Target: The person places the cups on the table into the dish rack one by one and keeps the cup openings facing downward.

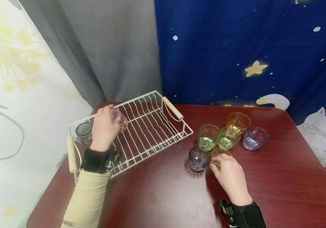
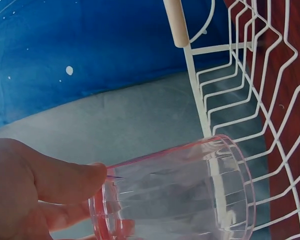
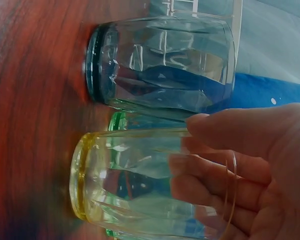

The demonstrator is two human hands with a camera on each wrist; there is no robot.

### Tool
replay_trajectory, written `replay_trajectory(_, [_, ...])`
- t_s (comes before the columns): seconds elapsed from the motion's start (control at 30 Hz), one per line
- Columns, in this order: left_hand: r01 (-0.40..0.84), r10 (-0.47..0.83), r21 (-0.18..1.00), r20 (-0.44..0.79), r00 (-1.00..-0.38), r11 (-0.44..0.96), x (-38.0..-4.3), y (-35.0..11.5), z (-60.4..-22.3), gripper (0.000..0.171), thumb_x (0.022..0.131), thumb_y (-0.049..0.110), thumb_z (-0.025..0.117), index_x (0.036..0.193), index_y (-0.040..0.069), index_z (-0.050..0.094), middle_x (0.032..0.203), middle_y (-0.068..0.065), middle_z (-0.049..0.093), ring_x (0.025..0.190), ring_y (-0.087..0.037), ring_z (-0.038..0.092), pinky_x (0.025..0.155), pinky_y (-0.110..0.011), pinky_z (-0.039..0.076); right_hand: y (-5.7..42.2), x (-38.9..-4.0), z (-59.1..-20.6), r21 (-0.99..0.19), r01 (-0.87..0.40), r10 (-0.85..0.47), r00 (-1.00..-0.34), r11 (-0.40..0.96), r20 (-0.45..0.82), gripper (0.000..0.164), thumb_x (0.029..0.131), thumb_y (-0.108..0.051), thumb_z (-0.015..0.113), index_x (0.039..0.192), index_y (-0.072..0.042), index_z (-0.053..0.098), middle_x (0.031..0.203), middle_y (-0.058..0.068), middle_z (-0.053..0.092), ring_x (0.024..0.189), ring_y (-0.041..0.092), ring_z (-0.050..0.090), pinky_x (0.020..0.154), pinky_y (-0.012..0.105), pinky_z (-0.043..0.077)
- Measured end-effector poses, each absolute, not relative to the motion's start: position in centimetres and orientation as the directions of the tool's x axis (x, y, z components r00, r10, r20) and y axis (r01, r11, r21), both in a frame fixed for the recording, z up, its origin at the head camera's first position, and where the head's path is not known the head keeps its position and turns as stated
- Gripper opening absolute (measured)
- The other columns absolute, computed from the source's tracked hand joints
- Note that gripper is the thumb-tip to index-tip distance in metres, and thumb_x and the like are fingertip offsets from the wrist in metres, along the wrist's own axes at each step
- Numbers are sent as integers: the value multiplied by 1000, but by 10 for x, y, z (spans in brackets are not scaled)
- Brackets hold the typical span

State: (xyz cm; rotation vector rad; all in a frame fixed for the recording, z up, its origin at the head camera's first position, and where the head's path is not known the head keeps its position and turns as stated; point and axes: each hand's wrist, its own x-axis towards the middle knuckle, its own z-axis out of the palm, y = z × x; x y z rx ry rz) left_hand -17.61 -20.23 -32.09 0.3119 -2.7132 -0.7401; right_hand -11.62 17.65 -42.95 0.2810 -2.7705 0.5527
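"Beige sleeve (image 1: 86, 196) nearest us, and beyond it the left hand (image 1: 104, 131) pinching a pink glass (image 1: 123, 124) by its base, rim turned down towards that wooden-handled wire rack (image 1: 173, 108). How would you manage that bit?"

"Gently, I'd say: lower it so the rim meets the wires evenly, and leave a gap from the dark grey glass (image 1: 83, 131) at the rack's left end. Knocking those two together looks like the main risk."

"Is the pink one touching the rack?"

"It's over it, just to the right of the hand, but contact I can't tell from here."

"And across the table (image 1: 163, 202)?"

"Right hand (image 1: 231, 174) has thumb and fingers curled round the rim of a yellow glass (image 3: 135, 185), which stands upright below them. How firm that hold is, I can't make out. With the smoky grey glass (image 1: 199, 158) just beside it on the thumb side and a green glass (image 1: 209, 136) behind, lifting straight up seems wisest."
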Motion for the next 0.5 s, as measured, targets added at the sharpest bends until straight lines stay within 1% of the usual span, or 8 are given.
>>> replay_trajectory(0.13, [-119, -277, 523, 235, -932, 844, -179, -204, -321, 53, 91, 13, 57, 140, 0, 43, 137, -29, 47, 129, -47, 43, 103, -62, 42, 177, -117, -433, -318, -258, -137, -924, 912, 356, 18, 74, -8, 79, 90, -2, 73, 90, 10, 71, 91, 32, 63, 79, 48, 53])
replay_trajectory(0.27, [-115, -268, 518, 231, -935, 848, -182, -211, -321, 54, 89, 13, 56, 139, -3, 43, 132, -31, 49, 125, -49, 45, 100, -62, 43, 175, -117, -436, -300, -282, -149, -904, 911, 400, 17, 72, -2, 75, 88, -2, 72, 87, 11, 70, 89, 31, 61, 78, 45, 53])
replay_trajectory(0.43, [-132, -260, 507, 189, -947, 852, -185, -224, -325, 54, 89, 14, 56, 138, -5, 43, 127, -33, 50, 118, -51, 48, 95, -64, 45, 173, -115, -436, -284, -294, -154, -892, 913, 426, 17, 69, 1, 73, 86, -2, 71, 85, 11, 70, 87, 31, 61, 77, 44, 52])
replay_trajectory(0.5, [-137, -254, 510, 168, -952, 849, -185, -227, -328, 55, 87, 12, 56, 136, -7, 43, 126, -35, 49, 116, -52, 48, 94, -65, 45, 173, -113, -434, -276, -295, -159, -891, 915, 426, 18, 69, 2, 73, 86, -2, 71, 85, 11, 70, 87, 31, 61, 77, 44, 52])
